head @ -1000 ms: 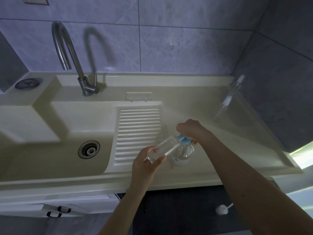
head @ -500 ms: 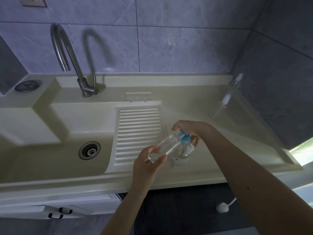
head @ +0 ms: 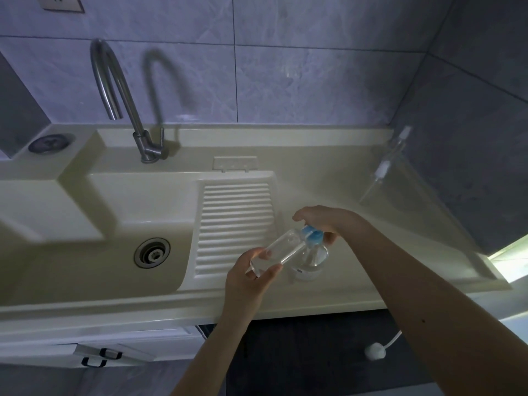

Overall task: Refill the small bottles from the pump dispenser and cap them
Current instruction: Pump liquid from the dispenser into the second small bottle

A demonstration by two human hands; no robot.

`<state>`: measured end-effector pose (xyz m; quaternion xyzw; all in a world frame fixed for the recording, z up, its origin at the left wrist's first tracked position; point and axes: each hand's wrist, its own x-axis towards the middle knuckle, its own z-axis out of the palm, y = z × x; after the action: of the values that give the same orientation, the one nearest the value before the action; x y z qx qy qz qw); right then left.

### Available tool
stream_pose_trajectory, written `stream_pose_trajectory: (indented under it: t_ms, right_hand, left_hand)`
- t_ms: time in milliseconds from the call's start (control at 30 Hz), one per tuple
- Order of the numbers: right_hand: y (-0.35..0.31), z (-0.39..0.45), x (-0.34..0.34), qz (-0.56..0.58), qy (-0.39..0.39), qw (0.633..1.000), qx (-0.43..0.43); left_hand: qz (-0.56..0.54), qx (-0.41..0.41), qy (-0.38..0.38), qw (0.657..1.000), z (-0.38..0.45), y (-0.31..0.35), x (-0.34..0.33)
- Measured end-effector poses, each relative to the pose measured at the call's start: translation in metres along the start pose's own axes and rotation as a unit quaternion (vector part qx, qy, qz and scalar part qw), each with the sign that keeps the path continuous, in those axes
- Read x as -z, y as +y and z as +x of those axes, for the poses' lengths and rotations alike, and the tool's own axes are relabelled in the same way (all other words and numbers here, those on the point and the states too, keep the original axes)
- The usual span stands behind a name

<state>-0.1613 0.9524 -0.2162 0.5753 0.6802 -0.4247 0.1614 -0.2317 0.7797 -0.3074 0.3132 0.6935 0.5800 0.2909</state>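
A clear pump dispenser (head: 311,260) with a blue pump head (head: 313,235) stands on the cream counter, right of the ribbed drainboard. My right hand (head: 328,221) rests on top of the pump head, fingers curled over it. My left hand (head: 251,277) grips the base of a small clear bottle (head: 275,250), tilted so its open mouth meets the blue nozzle. A second small bottle with a white spray top (head: 383,170) stands at the far right corner, beside the dark wall.
The sink basin with its drain (head: 152,252) lies to the left, under a tall curved steel faucet (head: 120,98). The ribbed drainboard (head: 235,224) slopes beside my hands. A white plug and cord (head: 375,351) lie on the dark floor below.
My hands, the bottle and the dispenser keep the same arrangement. My right hand's fingers sit slightly lower over the pump head than a second ago.
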Motion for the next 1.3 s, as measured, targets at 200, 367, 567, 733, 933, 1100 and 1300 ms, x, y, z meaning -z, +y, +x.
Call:
stream_pose_trajectory:
  t_ms: [200,367,567,733,933,1100,1300]
  right_hand:
    - [-0.005,-0.012,0.003,0.005,-0.059,0.998,-0.032]
    - [0.002,-0.002,-0.004,-0.019,0.026,0.999,0.015]
    - [0.004,0.0,-0.009,-0.055,0.094,0.993,0.037]
    - [0.005,0.003,-0.007,-0.056,0.071,0.995,0.038]
    - [0.002,0.002,-0.002,-0.03,-0.026,0.999,0.0]
    - [0.002,0.002,-0.003,-0.019,-0.059,0.998,-0.025]
    - [0.004,0.001,-0.009,-0.047,0.043,0.997,0.039]
  left_hand:
    - [-0.014,0.002,0.0,1.0,0.0,-0.003,0.001]
    - [-0.017,0.0,0.011,1.0,-0.001,-0.003,-0.001]
    - [-0.015,0.016,0.011,1.0,-0.005,-0.004,-0.002]
    - [0.004,0.013,0.014,1.0,-0.006,-0.004,-0.003]
    - [-0.005,0.017,0.008,1.0,-0.008,-0.002,-0.001]
    - [0.003,0.014,-0.001,1.0,-0.006,0.0,0.003]
    - [0.0,0.021,0.009,1.0,-0.006,-0.004,0.003]
